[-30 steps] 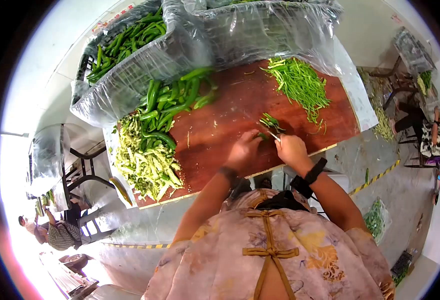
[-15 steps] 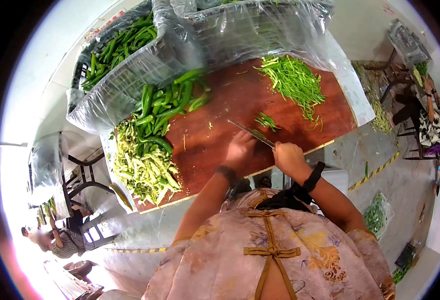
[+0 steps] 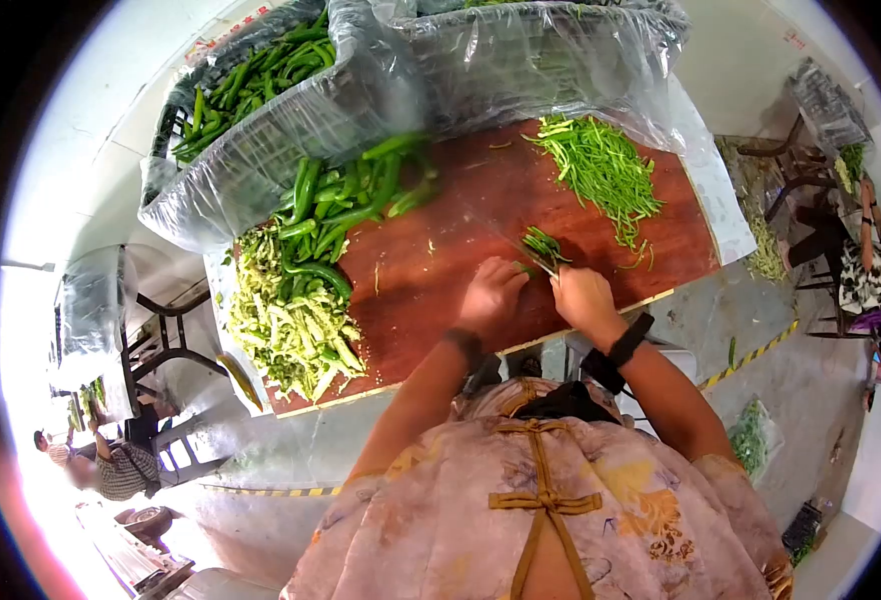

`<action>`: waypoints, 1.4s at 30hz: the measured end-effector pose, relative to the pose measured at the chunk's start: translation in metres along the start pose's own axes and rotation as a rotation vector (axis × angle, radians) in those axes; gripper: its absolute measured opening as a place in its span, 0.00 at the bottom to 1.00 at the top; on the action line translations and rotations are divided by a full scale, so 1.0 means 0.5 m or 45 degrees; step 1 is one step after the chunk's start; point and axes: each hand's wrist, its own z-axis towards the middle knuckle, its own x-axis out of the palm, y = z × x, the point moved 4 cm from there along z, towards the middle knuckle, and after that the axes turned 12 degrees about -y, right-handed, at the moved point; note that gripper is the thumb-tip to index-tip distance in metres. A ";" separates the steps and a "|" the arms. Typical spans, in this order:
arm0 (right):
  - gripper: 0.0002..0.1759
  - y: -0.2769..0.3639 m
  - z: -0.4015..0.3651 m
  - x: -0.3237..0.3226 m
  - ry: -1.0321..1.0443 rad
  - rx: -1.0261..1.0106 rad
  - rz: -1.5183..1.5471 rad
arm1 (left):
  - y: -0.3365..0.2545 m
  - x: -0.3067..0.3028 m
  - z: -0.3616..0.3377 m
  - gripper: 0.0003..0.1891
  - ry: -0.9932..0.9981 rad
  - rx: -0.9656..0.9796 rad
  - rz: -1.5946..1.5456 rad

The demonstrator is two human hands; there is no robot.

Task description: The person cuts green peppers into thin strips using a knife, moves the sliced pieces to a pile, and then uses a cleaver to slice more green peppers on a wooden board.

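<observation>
My right hand (image 3: 584,298) is wrapped around the handle of a knife (image 3: 547,267), whose thin blade is blurred and points up and left across the board. Beside it, the fingers of my left hand (image 3: 496,293) are bent together over a piece of green pepper (image 3: 526,268), mostly hidden beneath the fingertips. Just beyond the blade lies a small heap of cut green pepper strips (image 3: 541,243). A larger pile of strips (image 3: 606,178) sits at the upper right of the reddish-brown board (image 3: 431,300).
Whole green peppers (image 3: 333,205) and pale pepper cores (image 3: 286,325) are heaped on the left. Plastic-lined crates (image 3: 531,70) stand along the far edge, one holding more peppers (image 3: 261,80). Other people (image 3: 869,262) sit off to both sides.
The small heap of strips now lies close against the knife. My left hand has shifted slightly right, and the blade has become blurred. The view has shifted a little.
</observation>
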 end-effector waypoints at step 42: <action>0.09 0.040 -0.028 0.032 0.033 -0.111 -0.006 | 0.013 -0.009 -0.012 0.12 -0.018 -0.027 0.095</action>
